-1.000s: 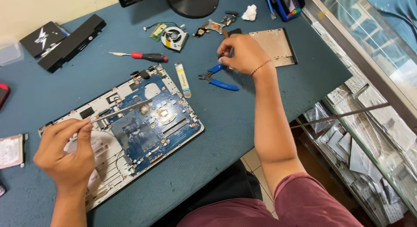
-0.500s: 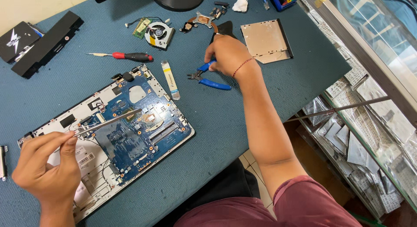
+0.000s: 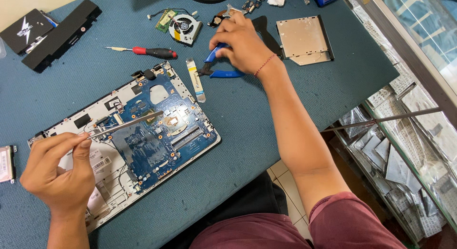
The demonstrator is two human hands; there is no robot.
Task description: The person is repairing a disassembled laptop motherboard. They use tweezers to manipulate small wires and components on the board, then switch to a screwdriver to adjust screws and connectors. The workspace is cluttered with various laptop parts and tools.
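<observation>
An opened laptop base (image 3: 102,156) with a blue circuit board (image 3: 157,134) lies on the blue-green table (image 3: 266,134). My left hand (image 3: 59,170) pinches long metal tweezers (image 3: 126,124) whose tips hover over the board's middle. At the far side my right hand (image 3: 240,42) rests on blue-handled pliers (image 3: 223,70) and grips their handles on the table. A flat ribbon cable (image 3: 195,80) lies just left of the pliers.
A red-handled screwdriver (image 3: 150,52), a cooling fan (image 3: 184,29) and small loose parts sit at the back. A flat silver drive (image 3: 304,39) lies right of my hand, a black battery bar (image 3: 62,34) at far left. Glass shelves (image 3: 404,149) stand beyond the table's right edge.
The view has shifted, so everything sits lower in frame. My right hand stays on the blue pliers and closes further over their handles. My left hand keeps the tweezers over the board.
</observation>
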